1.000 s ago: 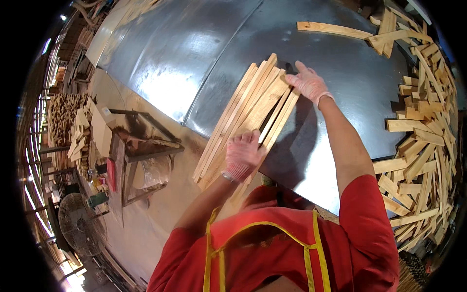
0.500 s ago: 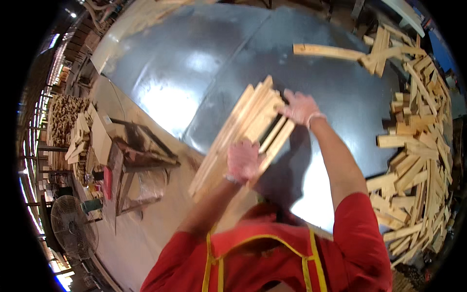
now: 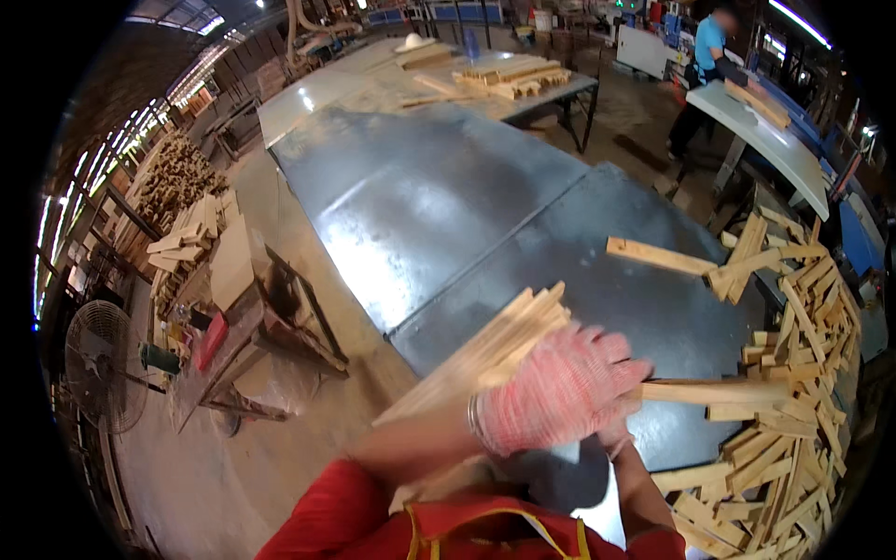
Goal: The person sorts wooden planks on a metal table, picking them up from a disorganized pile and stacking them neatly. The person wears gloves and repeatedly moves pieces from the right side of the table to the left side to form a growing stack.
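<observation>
Over the metal-topped table [image 3: 439, 215], left hand [image 3: 560, 387] overlaps right hand [image 3: 613, 435] beside a pale wooden strip [image 3: 714, 392]!
Keeping it level looks smart: straight, slightly blurred, it points toward the offcut heap [image 3: 789, 373], right of the strip bundle [image 3: 504, 331]. Left fingers bend at its near end; the right hand's mostly hidden; can't tell whether either pinches it.

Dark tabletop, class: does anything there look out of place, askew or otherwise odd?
Yes: along the right of the dark tabletop, a heap of wooden pieces looks untidy, crossing at many angles. One slat juts out leftward from it. The bundle beside the left hand looks far more aligned.
</observation>
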`<control>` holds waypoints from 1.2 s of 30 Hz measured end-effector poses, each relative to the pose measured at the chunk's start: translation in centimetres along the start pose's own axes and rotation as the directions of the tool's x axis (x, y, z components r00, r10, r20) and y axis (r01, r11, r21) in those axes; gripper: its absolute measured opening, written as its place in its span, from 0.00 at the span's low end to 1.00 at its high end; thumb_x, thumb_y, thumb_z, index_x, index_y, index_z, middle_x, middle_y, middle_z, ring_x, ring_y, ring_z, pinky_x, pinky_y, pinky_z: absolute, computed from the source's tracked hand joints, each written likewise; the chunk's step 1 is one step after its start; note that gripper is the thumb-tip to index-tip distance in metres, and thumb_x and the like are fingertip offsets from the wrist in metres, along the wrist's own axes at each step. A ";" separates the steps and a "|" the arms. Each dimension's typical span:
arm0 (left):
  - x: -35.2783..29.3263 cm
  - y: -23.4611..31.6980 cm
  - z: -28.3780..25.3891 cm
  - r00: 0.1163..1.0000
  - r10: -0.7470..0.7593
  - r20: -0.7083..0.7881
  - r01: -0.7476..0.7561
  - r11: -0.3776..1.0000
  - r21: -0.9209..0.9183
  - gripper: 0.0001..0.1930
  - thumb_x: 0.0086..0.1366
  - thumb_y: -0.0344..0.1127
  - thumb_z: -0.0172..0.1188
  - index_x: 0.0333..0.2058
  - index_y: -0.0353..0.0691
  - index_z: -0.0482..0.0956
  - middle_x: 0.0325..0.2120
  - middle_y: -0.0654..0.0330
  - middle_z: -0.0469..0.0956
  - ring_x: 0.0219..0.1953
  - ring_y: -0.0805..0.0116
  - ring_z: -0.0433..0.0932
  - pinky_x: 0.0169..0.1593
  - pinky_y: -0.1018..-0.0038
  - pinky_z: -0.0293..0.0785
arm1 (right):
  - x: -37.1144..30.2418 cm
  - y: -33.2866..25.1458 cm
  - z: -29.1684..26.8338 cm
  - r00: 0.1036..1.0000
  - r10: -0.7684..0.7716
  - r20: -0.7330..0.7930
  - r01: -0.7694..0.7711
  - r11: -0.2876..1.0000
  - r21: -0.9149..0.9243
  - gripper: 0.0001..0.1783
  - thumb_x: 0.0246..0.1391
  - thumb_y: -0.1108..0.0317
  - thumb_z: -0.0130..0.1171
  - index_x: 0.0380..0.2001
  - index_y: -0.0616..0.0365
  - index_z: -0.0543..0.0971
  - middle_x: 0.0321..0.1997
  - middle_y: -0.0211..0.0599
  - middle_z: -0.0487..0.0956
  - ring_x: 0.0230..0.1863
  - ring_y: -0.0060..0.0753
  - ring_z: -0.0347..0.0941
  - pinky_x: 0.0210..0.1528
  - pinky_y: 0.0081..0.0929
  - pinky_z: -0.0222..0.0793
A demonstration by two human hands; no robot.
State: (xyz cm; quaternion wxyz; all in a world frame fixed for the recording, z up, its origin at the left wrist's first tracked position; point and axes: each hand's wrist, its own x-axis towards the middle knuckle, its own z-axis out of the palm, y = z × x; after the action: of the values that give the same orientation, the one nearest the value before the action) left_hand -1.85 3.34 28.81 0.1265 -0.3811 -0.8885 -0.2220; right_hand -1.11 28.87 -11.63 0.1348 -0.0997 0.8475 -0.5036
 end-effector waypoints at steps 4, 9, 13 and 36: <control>-1.3 -3.1 1.9 0.966 0.257 0.034 -0.258 0.965 0.047 0.17 0.57 0.43 0.68 0.46 0.56 0.82 0.42 0.64 0.80 0.46 0.61 0.81 0.49 0.61 0.78 | -1.0 -5.9 1.8 0.930 0.289 0.227 -0.333 0.925 0.184 0.41 0.68 0.47 0.60 0.75 0.53 0.61 0.62 0.50 0.77 0.57 0.43 0.78 0.61 0.42 0.75; -16.1 -13.1 8.3 0.957 0.252 0.142 -0.274 0.948 0.163 0.23 0.58 0.41 0.68 0.55 0.63 0.79 0.56 0.61 0.75 0.60 0.59 0.75 0.57 0.59 0.76 | -1.9 -13.9 4.4 0.755 0.518 0.402 -0.652 0.656 0.379 0.49 0.66 0.45 0.62 0.79 0.53 0.51 0.56 0.52 0.76 0.46 0.42 0.78 0.47 0.41 0.78; -25.7 -18.1 10.3 0.799 0.069 0.598 -0.251 0.941 0.226 0.24 0.60 0.39 0.68 0.57 0.61 0.79 0.58 0.56 0.76 0.62 0.57 0.75 0.60 0.57 0.76 | -2.0 -18.0 8.3 0.721 0.565 0.400 -0.689 0.645 0.332 0.60 0.62 0.42 0.66 0.81 0.51 0.40 0.55 0.51 0.77 0.44 0.42 0.78 0.42 0.37 0.79; -27.1 -48.4 10.1 0.365 -0.723 0.586 0.865 0.030 -0.501 0.11 0.71 0.37 0.60 0.45 0.37 0.83 0.28 0.71 0.75 0.29 0.78 0.70 0.32 0.77 0.67 | 20.4 -28.0 22.6 0.731 0.574 0.368 -0.680 0.574 0.456 0.38 0.55 0.58 0.65 0.64 0.62 0.63 0.53 0.56 0.81 0.54 0.53 0.79 0.53 0.48 0.77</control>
State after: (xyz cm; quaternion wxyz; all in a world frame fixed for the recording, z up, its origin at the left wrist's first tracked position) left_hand -19.58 -38.10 -5.12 -0.2681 0.1519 -0.7633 -0.5679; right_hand -11.97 -9.20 0.07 0.4033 0.2076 0.6230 -0.6373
